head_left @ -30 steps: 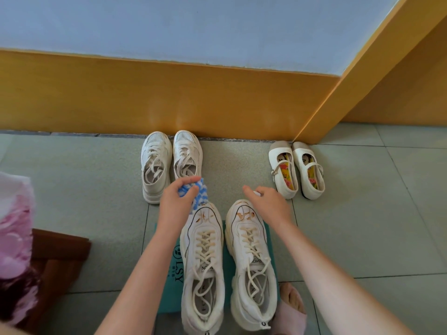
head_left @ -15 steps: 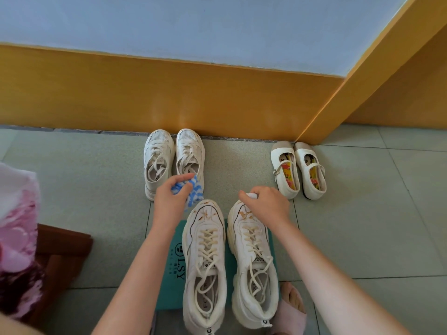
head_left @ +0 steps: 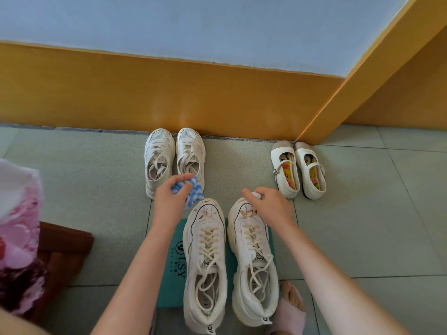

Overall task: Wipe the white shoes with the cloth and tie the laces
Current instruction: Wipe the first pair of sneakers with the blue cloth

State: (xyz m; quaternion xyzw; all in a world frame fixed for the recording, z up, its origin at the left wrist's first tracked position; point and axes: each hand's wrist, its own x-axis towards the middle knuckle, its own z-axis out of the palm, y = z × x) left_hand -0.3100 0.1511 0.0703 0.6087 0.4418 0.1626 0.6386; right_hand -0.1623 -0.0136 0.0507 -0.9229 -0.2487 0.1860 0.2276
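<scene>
Two chunky white sneakers stand side by side on a teal mat [head_left: 175, 257], toes away from me. The left sneaker [head_left: 205, 259] and the right sneaker [head_left: 254, 262] both carry brown stains on the toe, and their cream laces hang loose. My left hand [head_left: 169, 201] grips a bunched blue-and-white cloth [head_left: 193, 192] just beyond the left sneaker's toe. My right hand [head_left: 271, 206] hovers over the right sneaker's toe and pinches a small white object [head_left: 256, 195] that its fingers mostly hide.
A second pair of white sneakers [head_left: 174, 160] stands against the yellow skirting. Small white strap shoes [head_left: 298, 169] sit by the wall corner on the right. A pink floral fabric [head_left: 19, 213] over dark wooden furniture [head_left: 65, 247] lies left. A foot in a pink slipper [head_left: 289, 308] is beside the right sneaker.
My left hand with the cloth drew back slightly from the left sneaker's toe. My right hand stayed above the right sneaker's toe. The camera tilted a little.
</scene>
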